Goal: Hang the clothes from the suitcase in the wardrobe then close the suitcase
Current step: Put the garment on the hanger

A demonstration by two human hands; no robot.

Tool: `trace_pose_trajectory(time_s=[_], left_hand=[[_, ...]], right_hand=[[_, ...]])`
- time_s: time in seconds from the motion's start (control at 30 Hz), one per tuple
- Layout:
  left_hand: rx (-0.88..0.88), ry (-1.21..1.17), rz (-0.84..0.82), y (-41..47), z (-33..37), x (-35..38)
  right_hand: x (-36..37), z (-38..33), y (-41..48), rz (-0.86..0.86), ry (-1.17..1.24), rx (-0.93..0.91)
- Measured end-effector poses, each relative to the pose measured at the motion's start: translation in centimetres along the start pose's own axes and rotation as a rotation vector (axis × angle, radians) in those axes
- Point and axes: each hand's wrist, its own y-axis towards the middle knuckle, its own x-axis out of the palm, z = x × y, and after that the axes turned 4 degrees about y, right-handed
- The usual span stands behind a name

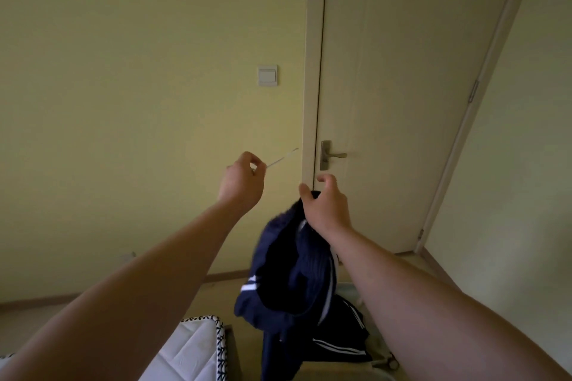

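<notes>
Two hands were up before the closed cream door. The left hand pinched a thin white rod, perhaps a hanger. The right hand gripped the navy white-striped jacket by its collar, dangling mid-air. A slack grip risked dropping it.

1. The left hand is raised left of the right hand, both in front of the wall and door.
2. A thin rod, pinched in the left hand, points up and right toward the door frame.
3. The jacket hangs below the right hand, between the two forearms.
4. The light switch sits on the wall left of the door (above both hands).
5. The door handle is just above the right hand.
6. A mattress lies low, left of the jacket; a striped garment lies low to its right.
</notes>
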Motion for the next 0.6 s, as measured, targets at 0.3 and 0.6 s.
trace_pose_trajectory(time_s=[0.3,0.6], left_hand=[[0.256,0.097,0.172,1.2,3.1,-3.2],[0.256,-0.361,0.034,1.6,6.2,-3.7]], right_hand=[[0.1,4.3,-1.6,-0.233,-0.366,0.126],[-1.9,3.3,-1.8,-0.286,-0.279,0.032]])
